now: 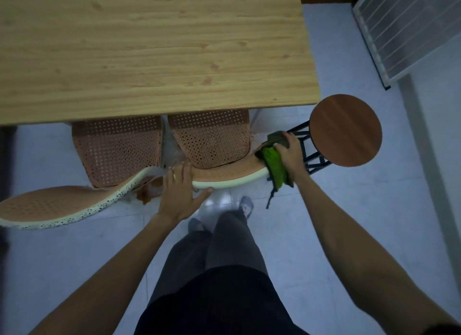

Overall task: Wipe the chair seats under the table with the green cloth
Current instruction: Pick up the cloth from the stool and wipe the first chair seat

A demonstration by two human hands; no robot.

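Two chairs with orange perforated seats are tucked under the wooden table [149,50]: a left seat [117,150] and a right seat [212,137]. The right chair's curved backrest [224,176] has a cream rim. My left hand [180,195] rests flat on the left end of that backrest, fingers spread. My right hand [291,152] grips the green cloth [274,162] and presses it on the backrest's right end; a strip of cloth hangs down below it.
The left chair's backrest [50,207] curves out to the lower left. A round brown stool [345,130] on a black frame stands just right of my right hand. A white wire rack [409,27] leans at the upper right. My legs and feet stand on the pale tiled floor [361,197].
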